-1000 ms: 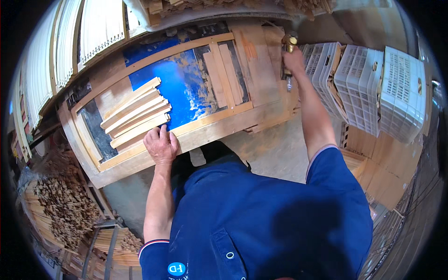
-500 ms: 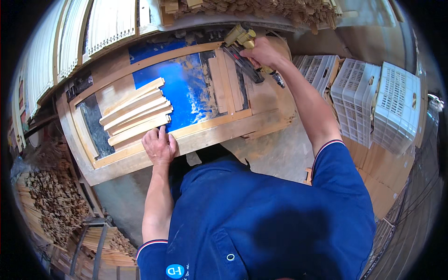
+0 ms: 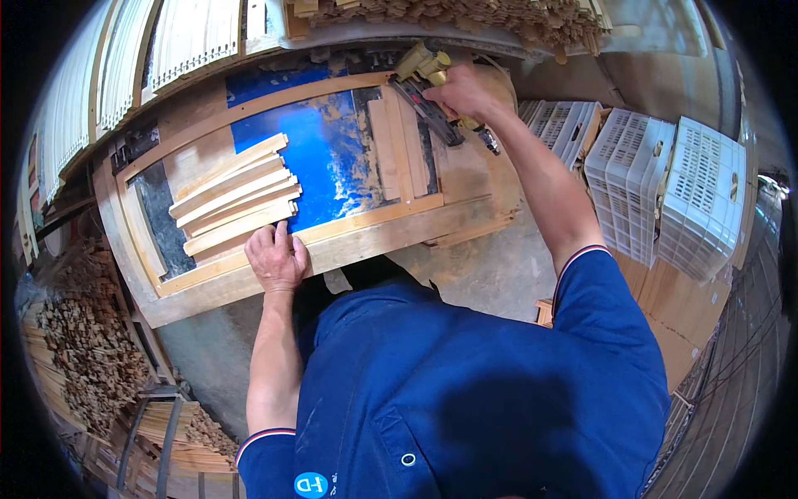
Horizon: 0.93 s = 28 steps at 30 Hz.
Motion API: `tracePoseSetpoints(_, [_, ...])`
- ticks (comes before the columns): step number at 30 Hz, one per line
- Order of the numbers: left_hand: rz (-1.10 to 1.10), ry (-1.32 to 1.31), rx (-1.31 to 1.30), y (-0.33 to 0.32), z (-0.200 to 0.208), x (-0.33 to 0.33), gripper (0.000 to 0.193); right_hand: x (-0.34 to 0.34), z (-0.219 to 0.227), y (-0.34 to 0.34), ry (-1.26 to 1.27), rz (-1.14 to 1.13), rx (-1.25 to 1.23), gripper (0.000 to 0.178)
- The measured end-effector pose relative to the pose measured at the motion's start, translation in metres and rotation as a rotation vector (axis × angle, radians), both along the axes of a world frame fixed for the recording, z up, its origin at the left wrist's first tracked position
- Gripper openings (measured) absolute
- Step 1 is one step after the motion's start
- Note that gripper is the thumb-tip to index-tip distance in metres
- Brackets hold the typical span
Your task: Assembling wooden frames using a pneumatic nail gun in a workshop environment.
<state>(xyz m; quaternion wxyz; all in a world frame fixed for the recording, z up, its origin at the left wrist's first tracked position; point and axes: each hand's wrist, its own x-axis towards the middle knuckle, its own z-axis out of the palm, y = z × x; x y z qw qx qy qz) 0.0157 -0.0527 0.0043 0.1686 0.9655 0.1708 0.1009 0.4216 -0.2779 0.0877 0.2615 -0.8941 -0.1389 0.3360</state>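
Blue-topped wooden jig bench [image 3: 332, 158] spanned view. Pale flat wood slats [image 3: 237, 195] stacked at bench left, long axes running left-right, just above left hand [image 3: 276, 258], fingers flat, touching nearest slat. Right hand [image 3: 465, 91] far right, closed on yellow nail gun [image 3: 424, 79].

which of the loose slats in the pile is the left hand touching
The bottom slat, nearest the person. The left hand has its fingertips at that slat's right end; the other slats fan out above it, clear of the hand.

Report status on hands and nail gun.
Right hand grips nail gun over frame. Left hand rests on slat stack. Nothing between them.
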Motion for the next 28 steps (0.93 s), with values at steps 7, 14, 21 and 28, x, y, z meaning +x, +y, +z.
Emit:
tracePoseSetpoints(7, [-0.005,0.024,-0.019,-0.003,0.001,-0.005,0.040,-0.015,0.022,0.002,0.014,0.024,-0.113,0.040])
tracePoseSetpoints(14, [0.016,-0.046,0.027,-0.002,0.000,-0.005,0.038,-0.121,0.058,-0.053,-0.137,0.418,-0.307,0.035])
tracePoseSetpoints(21, [0.002,-0.049,0.037,0.000,-0.004,-0.002,0.038,-0.202,0.033,-0.119,-0.331,0.692,-0.121,0.043])
tracePoseSetpoints(28, [0.019,-0.045,0.035,0.001,-0.005,-0.009,0.038,-0.206,0.026,-0.116,-0.297,0.702,-0.173,0.042])
